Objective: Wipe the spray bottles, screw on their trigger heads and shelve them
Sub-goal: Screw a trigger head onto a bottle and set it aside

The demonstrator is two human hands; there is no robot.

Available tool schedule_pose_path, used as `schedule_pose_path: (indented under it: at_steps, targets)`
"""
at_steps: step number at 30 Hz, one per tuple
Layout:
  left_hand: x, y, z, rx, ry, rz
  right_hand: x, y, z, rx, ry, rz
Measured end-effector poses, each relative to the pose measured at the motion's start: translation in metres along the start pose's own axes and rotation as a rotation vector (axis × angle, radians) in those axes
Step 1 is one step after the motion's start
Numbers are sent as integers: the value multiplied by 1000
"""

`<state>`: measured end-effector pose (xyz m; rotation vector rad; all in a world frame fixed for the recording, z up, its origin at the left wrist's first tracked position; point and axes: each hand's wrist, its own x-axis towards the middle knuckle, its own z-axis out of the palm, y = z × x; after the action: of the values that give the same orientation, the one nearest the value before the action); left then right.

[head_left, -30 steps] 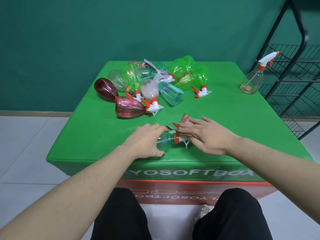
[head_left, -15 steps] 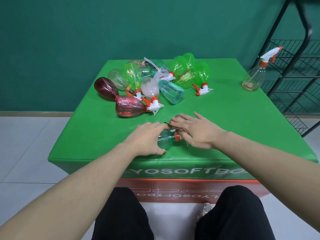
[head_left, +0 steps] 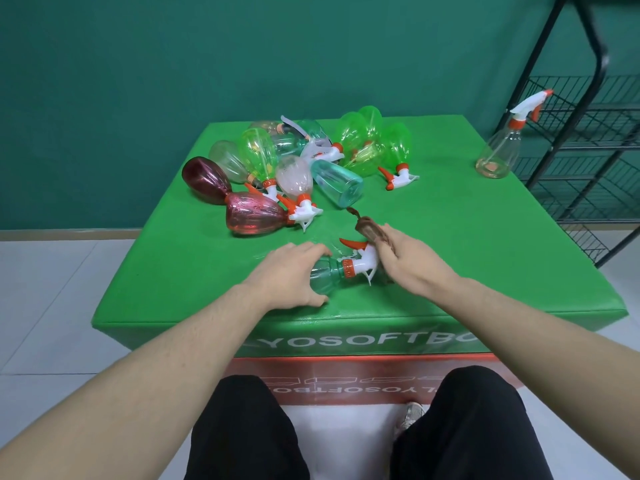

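A teal spray bottle (head_left: 327,277) lies on its side near the front of the green soft box (head_left: 467,258). My left hand (head_left: 292,271) grips its body. Its white trigger head (head_left: 363,260) with an orange collar and lever points right. My right hand (head_left: 405,263) holds a brown cloth (head_left: 369,230) bunched against that trigger head. Farther back lies a heap of several bottles: green (head_left: 360,140), dark red (head_left: 251,218), teal (head_left: 337,181) and clear (head_left: 294,176). One clear bottle (head_left: 498,154) with a white trigger stands upright at the right rear.
A black wire shelf rack (head_left: 588,140) stands to the right of the box, beside the upright clear bottle. A teal wall runs behind. My knees in black trousers are under the box's front edge; the floor is pale tile.
My right hand has lifted from lying flat over the trigger head and now grips the brown cloth bunched up beside it. The left hand stays on the bottle's body.
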<state>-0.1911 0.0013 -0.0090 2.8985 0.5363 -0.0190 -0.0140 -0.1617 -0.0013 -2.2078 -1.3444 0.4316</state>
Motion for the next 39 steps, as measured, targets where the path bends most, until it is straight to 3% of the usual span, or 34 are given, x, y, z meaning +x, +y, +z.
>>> schedule_pose_path:
  at_steps: [5,8,16,26,39]
  targets:
    - [3,0,-1,-6,-12,-4,-4,4,-1,-327,-69,-108]
    - [5,1,-3,-18,-20,-12,-8,3,-1,-396,-70,-150]
    - [8,2,0,20,-20,-28,-43,-4,20,-382,-82,-241]
    - [6,4,-1,-21,-11,-50,-4,-1,13,-406,-55,-74]
    - [12,6,-1,-32,6,-110,-46,-14,34,-370,-43,-119]
